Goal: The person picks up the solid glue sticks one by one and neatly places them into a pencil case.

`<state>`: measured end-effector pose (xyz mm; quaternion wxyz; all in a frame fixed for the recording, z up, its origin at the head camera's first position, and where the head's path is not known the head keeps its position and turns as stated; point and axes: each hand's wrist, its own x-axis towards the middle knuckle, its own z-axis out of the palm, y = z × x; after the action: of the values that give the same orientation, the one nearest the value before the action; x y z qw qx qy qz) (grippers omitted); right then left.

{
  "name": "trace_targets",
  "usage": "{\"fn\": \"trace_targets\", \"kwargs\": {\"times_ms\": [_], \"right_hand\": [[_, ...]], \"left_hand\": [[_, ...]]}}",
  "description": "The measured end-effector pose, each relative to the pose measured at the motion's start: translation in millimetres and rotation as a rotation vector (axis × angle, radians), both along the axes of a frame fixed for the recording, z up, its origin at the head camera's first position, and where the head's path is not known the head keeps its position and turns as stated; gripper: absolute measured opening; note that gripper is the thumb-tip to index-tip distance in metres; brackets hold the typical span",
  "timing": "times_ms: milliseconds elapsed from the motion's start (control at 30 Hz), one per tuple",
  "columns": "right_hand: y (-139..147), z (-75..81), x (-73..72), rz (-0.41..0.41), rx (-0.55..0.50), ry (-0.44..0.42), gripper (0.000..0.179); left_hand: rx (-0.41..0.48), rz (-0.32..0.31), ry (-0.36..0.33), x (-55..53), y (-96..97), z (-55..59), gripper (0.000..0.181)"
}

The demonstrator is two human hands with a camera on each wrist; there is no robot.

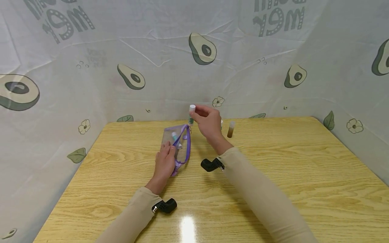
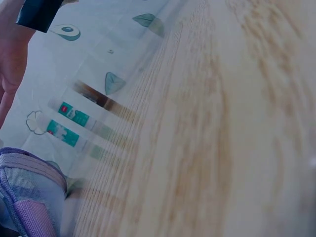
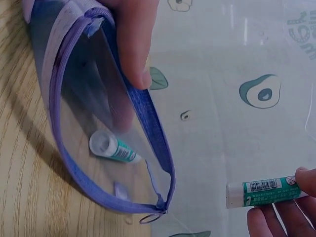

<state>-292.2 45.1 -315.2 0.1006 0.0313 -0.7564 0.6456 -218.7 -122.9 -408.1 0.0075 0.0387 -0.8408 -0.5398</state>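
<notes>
My left hand point(image 1: 165, 160) grips the edge of a see-through zip pouch point(image 1: 189, 148) with purple trim. The pouch mouth gapes, and inside lies a white-and-green glue stick point(image 3: 114, 147), seen through the opening in the right wrist view. Beyond the pouch, above its far corner, my right hand point(image 1: 208, 123) pinches another glue stick point(image 1: 191, 115) between thumb and fingers. The right wrist view shows this glue stick point(image 3: 264, 191) on its side with a barcode label, apart from the pouch.
Behind my right hand, a glue stick point(image 1: 222, 123) stands mostly hidden on the wooden table point(image 1: 288, 162). Beside it stands a brown tube point(image 1: 230, 130) with a pale top. A pale avocado-print sheet point(image 1: 170, 87) hangs along the table's back.
</notes>
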Motion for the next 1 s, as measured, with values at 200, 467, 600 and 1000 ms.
{"fn": "trace_targets", "kwargs": {"times_ms": [200, 467, 600, 1000], "right_hand": [[-9, 2.9, 0.6, 0.017, -0.044, 0.003, 0.033], [-23, 10.1, 2.8, 0.024, -0.045, 0.02, 0.033], [-25, 11.4, 3.5, 0.019, -0.033, 0.022, 0.033], [-26, -4.1, 3.2, -0.031, 0.043, 0.019, 0.03]], "left_hand": [[-0.001, 0.007, 0.01, 1.3, 0.5, 1.6, 0.052], [0.004, -0.002, 0.001, 1.7, 1.0, 0.7, 0.052], [0.006, -0.004, -0.002, 1.3, 1.7, 0.0, 0.053], [-0.008, 0.013, 0.013, 1.5, 2.4, 1.4, 0.052]]}}
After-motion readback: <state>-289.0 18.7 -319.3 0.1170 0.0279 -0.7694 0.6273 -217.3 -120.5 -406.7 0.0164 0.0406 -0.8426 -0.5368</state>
